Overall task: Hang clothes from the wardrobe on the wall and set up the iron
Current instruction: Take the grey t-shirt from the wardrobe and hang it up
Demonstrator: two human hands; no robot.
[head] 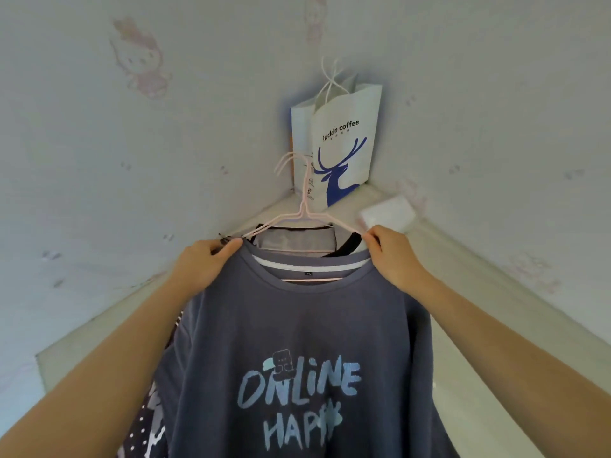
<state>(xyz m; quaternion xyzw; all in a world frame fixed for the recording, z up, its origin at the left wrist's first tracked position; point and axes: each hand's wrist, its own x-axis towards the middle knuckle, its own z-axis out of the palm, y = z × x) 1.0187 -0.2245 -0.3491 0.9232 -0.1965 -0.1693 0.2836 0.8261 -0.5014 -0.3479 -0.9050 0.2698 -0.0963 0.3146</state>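
Meeting at a far corner, two pale wallpapered walls [132,160] rise above a cream ledge [463,259]. The grey-blue T-shirt [297,325] hangs near and central on pink wire hangers [305,206], print facing the camera, long axis vertical, hooks pointing up toward the corner. The left hand [205,256] grips its left shoulder with curled fingers. The right hand [390,252] pinches the right hanger arm. A paper bag [344,140] hangs behind the hooks. A white packet [386,211] lies on the ledge, right. A dotted garment [148,424] shows behind, left.

T-shirt [297,325] hem: cut off below | patterned garment [155,408]: mostly hidden | packet [386,209]: blurred
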